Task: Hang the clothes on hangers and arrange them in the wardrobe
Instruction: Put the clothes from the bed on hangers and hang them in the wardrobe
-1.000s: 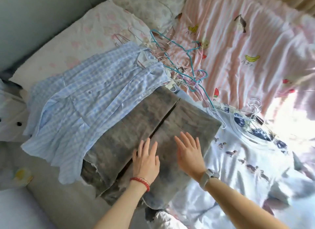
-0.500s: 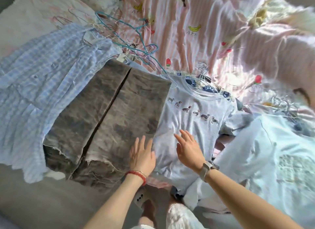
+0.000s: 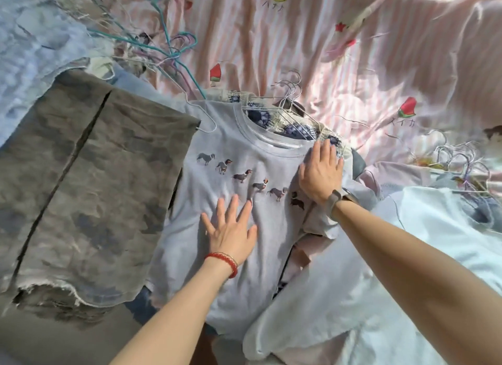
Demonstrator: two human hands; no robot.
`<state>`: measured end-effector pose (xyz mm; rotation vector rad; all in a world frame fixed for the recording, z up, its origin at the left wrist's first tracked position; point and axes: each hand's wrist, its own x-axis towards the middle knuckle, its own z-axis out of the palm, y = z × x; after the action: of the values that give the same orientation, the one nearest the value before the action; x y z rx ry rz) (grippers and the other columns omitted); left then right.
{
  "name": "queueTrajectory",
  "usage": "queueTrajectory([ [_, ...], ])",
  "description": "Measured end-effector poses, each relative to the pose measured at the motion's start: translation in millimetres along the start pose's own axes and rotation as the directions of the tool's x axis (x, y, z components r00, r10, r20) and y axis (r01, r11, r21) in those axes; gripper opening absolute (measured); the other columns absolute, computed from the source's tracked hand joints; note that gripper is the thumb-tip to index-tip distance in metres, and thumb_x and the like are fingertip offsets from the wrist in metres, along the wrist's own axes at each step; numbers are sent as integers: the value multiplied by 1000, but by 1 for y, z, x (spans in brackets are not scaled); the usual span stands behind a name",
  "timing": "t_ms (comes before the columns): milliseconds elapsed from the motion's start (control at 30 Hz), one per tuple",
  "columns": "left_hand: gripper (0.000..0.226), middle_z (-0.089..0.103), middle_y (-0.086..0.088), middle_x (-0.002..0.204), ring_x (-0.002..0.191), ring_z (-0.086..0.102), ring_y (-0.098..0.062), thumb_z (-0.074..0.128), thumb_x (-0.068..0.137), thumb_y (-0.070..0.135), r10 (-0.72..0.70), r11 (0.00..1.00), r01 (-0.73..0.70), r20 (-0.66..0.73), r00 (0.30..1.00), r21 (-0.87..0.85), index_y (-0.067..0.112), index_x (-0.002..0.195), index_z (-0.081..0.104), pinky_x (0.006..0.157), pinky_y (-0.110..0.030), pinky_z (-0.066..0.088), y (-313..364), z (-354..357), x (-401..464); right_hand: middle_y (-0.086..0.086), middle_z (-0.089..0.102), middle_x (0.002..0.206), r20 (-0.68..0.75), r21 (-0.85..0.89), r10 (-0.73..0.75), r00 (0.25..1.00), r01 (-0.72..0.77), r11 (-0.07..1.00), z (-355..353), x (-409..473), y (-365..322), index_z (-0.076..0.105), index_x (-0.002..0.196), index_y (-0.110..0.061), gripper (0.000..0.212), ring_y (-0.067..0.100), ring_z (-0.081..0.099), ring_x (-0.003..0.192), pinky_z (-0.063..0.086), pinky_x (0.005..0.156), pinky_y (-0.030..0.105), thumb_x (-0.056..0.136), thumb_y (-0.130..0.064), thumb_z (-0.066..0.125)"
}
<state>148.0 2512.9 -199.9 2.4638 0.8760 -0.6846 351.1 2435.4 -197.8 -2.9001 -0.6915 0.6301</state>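
A pale grey T-shirt (image 3: 236, 147) with a row of small dogs lies flat on the bed, on top of other hung clothes. Wire hanger hooks (image 3: 292, 88) stick out above its collar. My left hand (image 3: 231, 230) lies flat on the shirt's chest, fingers spread. My right hand (image 3: 320, 171) presses flat on the shirt's right shoulder. Grey-brown camouflage shorts (image 3: 92, 190) lie to the left. A tangle of loose wire hangers (image 3: 163, 49), one teal, sits at the back left.
A pink striped sheet (image 3: 298, 38) with fruit prints covers the bed. A blue checked shirt (image 3: 32, 46) lies at far left. White T-shirts (image 3: 434, 228) on more hangers (image 3: 461, 160) are piled at right. The bed's front edge runs along the bottom left.
Both hands have moved right, off the camouflage shorts and onto the dog T-shirt. The right hand has slid up to the shirt's shoulder. The view has shifted right and closer.
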Motion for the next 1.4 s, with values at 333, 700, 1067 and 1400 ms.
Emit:
queueTrajectory([
  [333, 51, 11, 5, 155, 142, -1, -17, 33, 94, 38, -92, 995, 94, -63, 994, 31, 33, 144, 20, 111, -53, 0, 11, -10, 1, 18, 50, 110, -230, 73, -40, 972, 58, 996, 4, -7, 17, 37, 134, -11, 53, 32, 45, 103, 33, 82, 44, 88, -35, 48],
  [700, 60, 17, -22, 148, 138, 12, -36, 51, 90, 22, 122, 982, -187, -664, 737, -27, 4, 141, 26, 111, -50, 14, 41, -109, -6, 2, 58, 64, -495, 247, -40, 868, 185, 951, -32, -93, 41, 60, 69, -15, 35, 26, 55, 66, 30, 72, 35, 91, -37, 42],
  [1067, 22, 63, -8, 95, 92, 57, -30, 48, 94, 26, 216, 971, -241, -469, 856, 9, 10, 96, 63, 84, -37, 37, 40, -125, -62, 9, 60, 75, -459, 288, -103, 883, 258, 922, -52, -122, 77, 64, 78, -8, 38, 32, 58, 81, 27, 76, 36, 88, -35, 38],
  [1400, 17, 61, -6, 78, 75, 57, -28, 51, 92, 16, -385, 860, 64, -563, 731, -505, 8, 79, 58, 67, -38, 44, -55, -63, -242, 8, 61, 75, -339, 123, -563, 754, 629, 768, -50, -197, -40, 69, 84, -13, 15, 32, 57, 73, 39, 77, 42, 84, -26, 62],
])
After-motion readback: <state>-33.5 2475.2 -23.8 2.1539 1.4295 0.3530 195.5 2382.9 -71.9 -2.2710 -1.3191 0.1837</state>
